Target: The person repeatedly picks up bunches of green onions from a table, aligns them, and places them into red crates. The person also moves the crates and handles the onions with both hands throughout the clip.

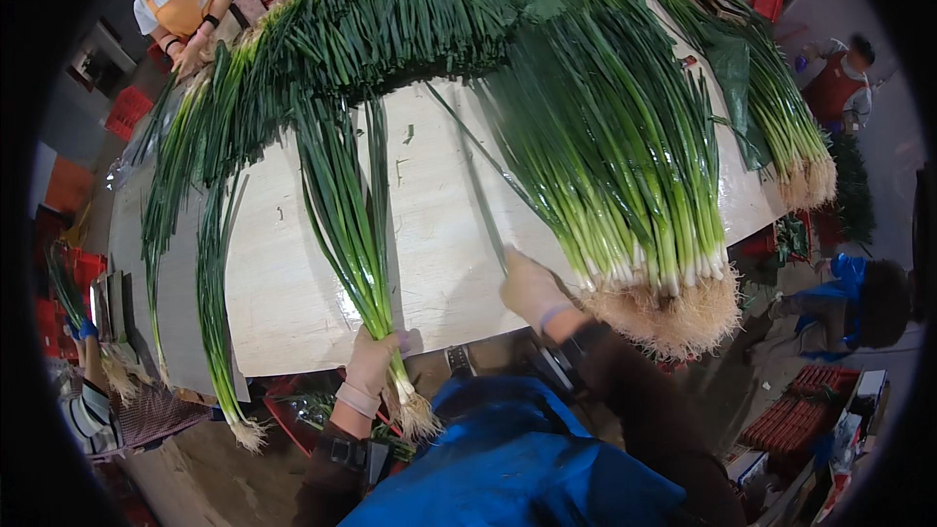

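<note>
My gloved left hand [372, 362] grips a small bunch of green onions [351, 234] just above its white ends; the roots hang past the table's near edge. My gloved right hand [533, 291] has curled fingers around a single green leaf or stalk [479, 205], which trails up and to the left and is slightly blurred. Right of it lies a large pile of green onions [622, 161], its root ends [673, 315] towards me. A long row of green onions [395, 22] curves across the far side of the pale board tabletop [439, 271].
Another small bunch [212, 293] hangs over the near left edge. More green onions [783, 117] lie beside a dark green sheet [732, 88] at the right. Co-workers stand around the table, one in an orange apron [183, 11]. Red crates [798, 410] stand on the floor at the lower right.
</note>
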Motion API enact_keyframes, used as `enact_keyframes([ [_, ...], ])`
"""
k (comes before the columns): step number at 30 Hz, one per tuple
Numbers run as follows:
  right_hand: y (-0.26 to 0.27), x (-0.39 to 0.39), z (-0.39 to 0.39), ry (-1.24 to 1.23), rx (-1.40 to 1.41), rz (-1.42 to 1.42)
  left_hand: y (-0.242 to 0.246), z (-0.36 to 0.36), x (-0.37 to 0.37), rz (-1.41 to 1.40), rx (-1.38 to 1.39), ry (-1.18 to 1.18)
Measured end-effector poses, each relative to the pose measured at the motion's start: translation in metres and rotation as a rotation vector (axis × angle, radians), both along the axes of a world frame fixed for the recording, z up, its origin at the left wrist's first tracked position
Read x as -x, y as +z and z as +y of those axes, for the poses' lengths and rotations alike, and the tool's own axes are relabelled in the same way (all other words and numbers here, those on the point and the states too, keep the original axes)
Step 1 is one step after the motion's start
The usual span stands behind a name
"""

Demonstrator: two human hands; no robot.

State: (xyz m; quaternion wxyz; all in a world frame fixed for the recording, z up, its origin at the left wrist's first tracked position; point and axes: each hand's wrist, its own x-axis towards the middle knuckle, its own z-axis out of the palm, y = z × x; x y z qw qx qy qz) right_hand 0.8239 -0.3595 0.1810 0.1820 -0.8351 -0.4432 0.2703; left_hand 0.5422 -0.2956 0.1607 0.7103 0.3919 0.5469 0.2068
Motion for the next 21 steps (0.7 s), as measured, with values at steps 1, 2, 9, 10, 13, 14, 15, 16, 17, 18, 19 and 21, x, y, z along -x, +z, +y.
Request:
enact_keyframes([
  [1, 0.004, -0.005, -0.026, 0.097, 0.057, -0.029, 0.0, -0.001, 0.0, 0.073, -0.068, -0.007],
  [2, 0.008, -0.007, -0.057, 0.121, 0.078, -0.082, -0.001, -0.001, 0.0, 0.127, -0.124, -0.033],
  [9, 0.007, -0.053, -0.314, 0.097, 0.537, -0.379, -0.014, -0.003, 0.0, 0.466, -0.525, -0.052],
  [10, 0.004, -0.071, -0.351, 0.074, 0.657, -0.453, -0.017, -0.003, -0.002, 0.511, -0.567, -0.044],
  [13, 0.003, -0.124, -0.443, 0.0, 0.807, -0.658, -0.02, -0.001, -0.008, 0.545, -0.646, -0.098],
  [14, 0.005, -0.144, -0.462, -0.073, 0.873, -0.685, -0.019, 0.0, -0.008, 0.608, -0.609, -0.142],
  [15, 0.01, -0.156, -0.479, -0.13, 0.812, -0.812, -0.017, 0.001, -0.008, 0.648, -0.647, -0.199],
  [16, 0.011, -0.17, -0.483, -0.311, 1.008, -0.86, -0.014, 0.002, -0.008, 0.701, -0.661, -0.254],
  [17, 0.017, -0.179, -0.486, -0.481, 1.014, -0.881, -0.01, 0.002, -0.007, 0.754, -0.675, -0.308],
  [18, 0.028, -0.19, -0.483, -0.626, 0.991, -0.826, -0.007, 0.001, -0.007, 0.826, -0.707, -0.309],
  [19, 0.04, -0.193, -0.477, -0.688, 0.862, -0.817, -0.003, 0.0, -0.007, 0.897, -0.74, -0.31],
  [21, 0.059, -0.191, -0.446, -0.684, 0.42, -1.004, 0.003, -0.004, -0.01, 0.988, -0.8, -0.313],
])
